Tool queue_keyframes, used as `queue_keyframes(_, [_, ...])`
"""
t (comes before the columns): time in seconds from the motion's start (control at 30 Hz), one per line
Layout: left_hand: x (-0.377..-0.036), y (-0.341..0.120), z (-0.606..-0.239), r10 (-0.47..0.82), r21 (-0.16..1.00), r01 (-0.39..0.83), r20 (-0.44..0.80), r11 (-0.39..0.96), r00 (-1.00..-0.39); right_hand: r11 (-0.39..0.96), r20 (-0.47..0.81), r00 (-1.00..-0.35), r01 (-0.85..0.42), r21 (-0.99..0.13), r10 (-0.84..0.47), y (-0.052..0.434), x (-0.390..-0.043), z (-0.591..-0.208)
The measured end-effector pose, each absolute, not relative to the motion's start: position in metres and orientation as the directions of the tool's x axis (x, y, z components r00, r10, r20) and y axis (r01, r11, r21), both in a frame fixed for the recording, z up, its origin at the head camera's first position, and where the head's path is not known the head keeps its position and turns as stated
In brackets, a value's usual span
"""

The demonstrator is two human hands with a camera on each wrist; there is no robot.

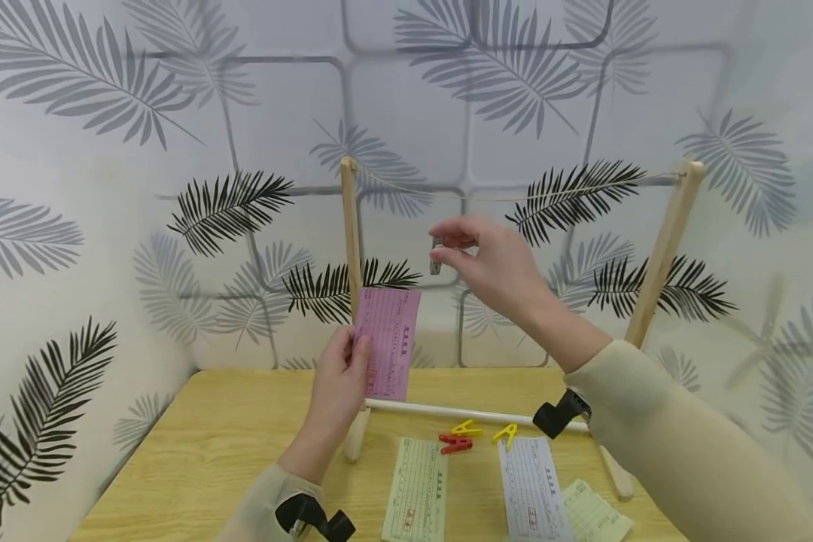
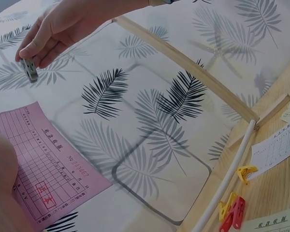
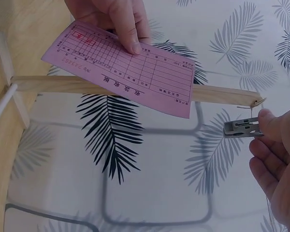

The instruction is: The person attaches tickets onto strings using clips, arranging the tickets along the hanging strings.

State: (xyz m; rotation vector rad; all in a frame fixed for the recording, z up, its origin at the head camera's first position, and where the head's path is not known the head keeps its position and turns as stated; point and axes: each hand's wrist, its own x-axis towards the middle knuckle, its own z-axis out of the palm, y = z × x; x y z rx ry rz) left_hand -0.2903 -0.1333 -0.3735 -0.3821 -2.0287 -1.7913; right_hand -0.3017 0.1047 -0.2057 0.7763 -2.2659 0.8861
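Left hand [image 1: 339, 380] pinches pink slip [image 1: 388, 342] upright at frame centre, beside left post [image 1: 350, 226]. Right hand [image 1: 494, 260] pinches grey clip [image 1: 436, 258] under string [image 1: 515, 197]. Best raise slip's top edge to string, squeeze clip wide, then bite both.

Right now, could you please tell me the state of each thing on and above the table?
Pink slip: held upright by left hand.
Grey clip: pinched by right hand, off the string.
String: bare.
Red clip, yellow clips: lying on table.
Other slips: flat.
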Motion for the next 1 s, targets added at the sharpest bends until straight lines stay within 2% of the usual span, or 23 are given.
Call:
queue_keyframes(0.23, [-0.295,-0.132,-0.368,-0.078,0.873,0.466,0.48,0.143,-0.874,0.631,0.695,-0.653,-0.683,-0.367,-0.302,0.096,-0.31,-0.181])
queue_keyframes(0.47, [-0.297,-0.129,-0.361,-0.093,0.873,0.469,0.482,0.131,-0.871,0.611,0.655,-0.714,-0.64,-0.466,-0.248,0.091,-0.317,-0.165])
queue_keyframes(0.6, [-0.3,-0.126,-0.356,-0.098,0.865,0.485,0.498,0.129,-0.862,0.603,0.652,-0.726,-0.626,-0.494,-0.219,0.089,-0.321,-0.157])
queue_keyframes(1.0, [-0.314,-0.114,-0.334,-0.102,0.876,0.47,0.481,0.112,-0.871,0.584,0.696,-0.695,-0.646,-0.492,-0.182,0.073,-0.336,-0.134])
